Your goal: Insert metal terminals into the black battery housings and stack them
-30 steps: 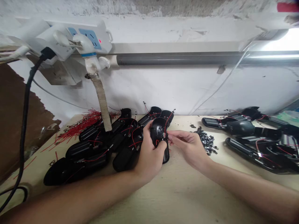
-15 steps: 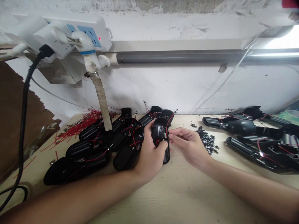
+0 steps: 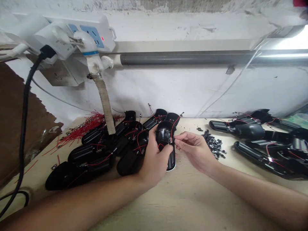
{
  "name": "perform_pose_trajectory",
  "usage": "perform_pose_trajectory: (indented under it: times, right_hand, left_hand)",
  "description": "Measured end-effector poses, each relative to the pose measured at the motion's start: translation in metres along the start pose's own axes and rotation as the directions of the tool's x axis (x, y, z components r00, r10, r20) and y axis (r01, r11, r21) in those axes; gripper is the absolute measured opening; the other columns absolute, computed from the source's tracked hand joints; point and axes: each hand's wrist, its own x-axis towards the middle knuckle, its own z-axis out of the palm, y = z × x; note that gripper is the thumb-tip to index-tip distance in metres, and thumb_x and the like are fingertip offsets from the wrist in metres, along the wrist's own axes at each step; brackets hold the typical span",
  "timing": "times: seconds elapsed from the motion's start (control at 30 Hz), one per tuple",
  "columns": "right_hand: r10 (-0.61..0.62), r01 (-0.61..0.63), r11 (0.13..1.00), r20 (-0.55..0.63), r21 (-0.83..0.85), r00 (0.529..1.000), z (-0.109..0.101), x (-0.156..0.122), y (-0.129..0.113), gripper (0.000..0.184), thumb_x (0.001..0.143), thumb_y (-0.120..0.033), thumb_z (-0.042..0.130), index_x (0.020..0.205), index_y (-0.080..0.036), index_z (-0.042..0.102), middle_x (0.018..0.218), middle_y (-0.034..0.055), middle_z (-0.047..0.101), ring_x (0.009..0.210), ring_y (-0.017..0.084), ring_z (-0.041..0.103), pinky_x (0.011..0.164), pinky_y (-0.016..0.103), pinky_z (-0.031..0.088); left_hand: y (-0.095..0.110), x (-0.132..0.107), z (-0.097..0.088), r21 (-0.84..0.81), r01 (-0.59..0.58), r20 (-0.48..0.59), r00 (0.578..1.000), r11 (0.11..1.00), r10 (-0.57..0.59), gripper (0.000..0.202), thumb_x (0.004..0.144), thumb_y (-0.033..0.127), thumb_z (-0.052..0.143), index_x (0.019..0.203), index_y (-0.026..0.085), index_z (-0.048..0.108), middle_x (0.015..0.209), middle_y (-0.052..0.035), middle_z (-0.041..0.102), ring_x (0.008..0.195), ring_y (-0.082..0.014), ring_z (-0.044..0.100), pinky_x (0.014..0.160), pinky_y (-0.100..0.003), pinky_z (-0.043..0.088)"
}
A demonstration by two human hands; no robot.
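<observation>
Left hand [image 3: 154, 160] grips black casing [image 3: 163, 133] over the surface [image 3: 187, 195], thumb across it; wired casings [image 3: 130, 162] to its left, heap of small parts [image 3: 213, 146] right. Right hand [image 3: 196, 148]: fingers pinched at casing's right edge, contents unclear. White plug [image 3: 56, 40]: print, too small to read.

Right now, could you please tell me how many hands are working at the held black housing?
2: the left hand grips the black housing, and the right hand is at its right edge.
</observation>
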Motion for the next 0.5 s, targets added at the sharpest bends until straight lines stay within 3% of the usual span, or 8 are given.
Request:
perform_pose_trajectory:
  times: [0.23, 0.4, 0.5]
  right_hand:
    - [0.028, -0.031, 0.998, 0.054, 0.057, 0.998, -0.0037, 0.0013, 0.0015, 0.029, 0.071, -0.04, 0.104, 0.081, -0.022, 0.083, 0.077, 0.0007, 0.072, 0.071, 0.01, 0.059, 0.067, 0.024, 0.047]
    - [0.047, -0.069, 0.99, 0.171, 0.121, 0.984, -0.009, 0.0038, 0.0024, 0.027, 0.076, -0.032, 0.102, 0.082, -0.022, 0.077, 0.082, -0.0001, 0.071, 0.076, 0.012, 0.06, 0.071, 0.025, 0.047]
    - [0.045, -0.079, 0.989, 0.256, 0.127, 0.966, -0.009, 0.004, -0.0005, 0.029, 0.078, -0.033, 0.1, 0.081, -0.021, 0.075, 0.081, 0.0, 0.069, 0.074, 0.013, 0.058, 0.069, 0.026, 0.047]
  left_hand:
    - [0.0027, 0.0013, -0.0008, 0.004, 0.014, 0.019, 1.0, 1.0, -0.014, 0.035, 0.086, 0.019, 0.066, 0.121, 0.023, 0.061, 0.107, -0.0029, 0.069, 0.115, -0.0252, 0.064, 0.113, -0.045, 0.048]
    - [0.0032, 0.001, -0.0026, -0.076, 0.079, 0.034, 0.996, 0.994, -0.077, 0.044, 0.081, 0.02, 0.069, 0.125, 0.021, 0.062, 0.121, -0.0039, 0.072, 0.116, -0.0242, 0.062, 0.113, -0.044, 0.047]
    - [0.0032, -0.0015, -0.0045, -0.003, 0.009, 0.075, 0.997, 1.0, -0.009, 0.046, 0.086, 0.021, 0.071, 0.13, 0.022, 0.058, 0.123, -0.0045, 0.07, 0.118, -0.0243, 0.062, 0.113, -0.044, 0.046]
